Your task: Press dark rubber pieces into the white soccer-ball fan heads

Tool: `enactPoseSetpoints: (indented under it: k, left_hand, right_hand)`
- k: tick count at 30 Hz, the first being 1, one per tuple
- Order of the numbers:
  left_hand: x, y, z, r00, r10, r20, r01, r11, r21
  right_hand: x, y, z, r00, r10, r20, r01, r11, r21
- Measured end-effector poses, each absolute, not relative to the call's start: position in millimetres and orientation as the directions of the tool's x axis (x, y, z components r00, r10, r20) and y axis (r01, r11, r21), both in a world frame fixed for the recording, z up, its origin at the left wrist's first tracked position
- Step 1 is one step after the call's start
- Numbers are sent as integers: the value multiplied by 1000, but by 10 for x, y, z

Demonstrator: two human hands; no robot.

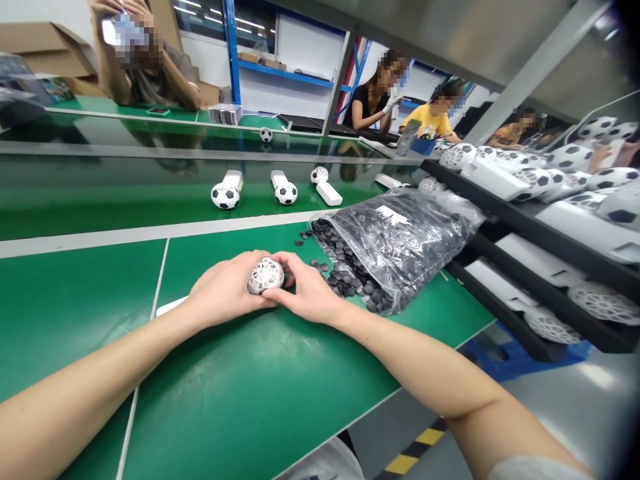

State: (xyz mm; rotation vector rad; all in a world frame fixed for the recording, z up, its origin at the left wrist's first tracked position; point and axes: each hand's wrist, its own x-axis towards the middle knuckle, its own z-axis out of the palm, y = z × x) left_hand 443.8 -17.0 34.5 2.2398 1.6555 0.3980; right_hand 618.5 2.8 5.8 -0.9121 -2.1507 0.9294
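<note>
Between both hands, just above the green tabletop, is a white lattice ball (pixel 266 276) with openings in its shell. My left hand (pixel 223 287) wraps round its left side. Fingers and thumb of my right hand (pixel 307 288) hold it from the right. A white flat piece (pixel 171 307) shows behind my left wrist; whether it joins the ball is hidden. Close to my right hand, small black pieces (pixel 345 283) spill from the mouth of a clear plastic bag (pixel 405 230) lying on the table.
Black trays (pixel 533 267) stacked with white handles and balls stand at the right. Beyond the pale rail (pixel 100 236), soccer-patterned balls with white handles (pixel 225 195) lie on a green belt (pixel 165 200). Several people sit across the line. The table's front edge runs below my right forearm.
</note>
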Motion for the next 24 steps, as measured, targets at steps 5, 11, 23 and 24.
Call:
enactPoseSetpoints:
  k: [5, 11, 23, 24]
  left_hand:
    - [4443, -182, 353, 289, 957, 28, 878, -277, 390]
    - [4438, -168, 316, 285, 955, 81, 872, -294, 391]
    - [4267, -123, 291, 400, 914, 62, 719, -355, 597]
    - [4277, -133, 287, 396, 915, 76, 729, -364, 580]
  right_hand:
    - [6168, 11, 60, -531, 817, 223, 368, 460, -808]
    - [6159, 37, 28, -520, 822, 231, 345, 449, -824]
    - [6193, 37, 49, -573, 778, 257, 365, 523, -770]
    - [6192, 20, 44, -577, 772, 266, 373, 539, -756]
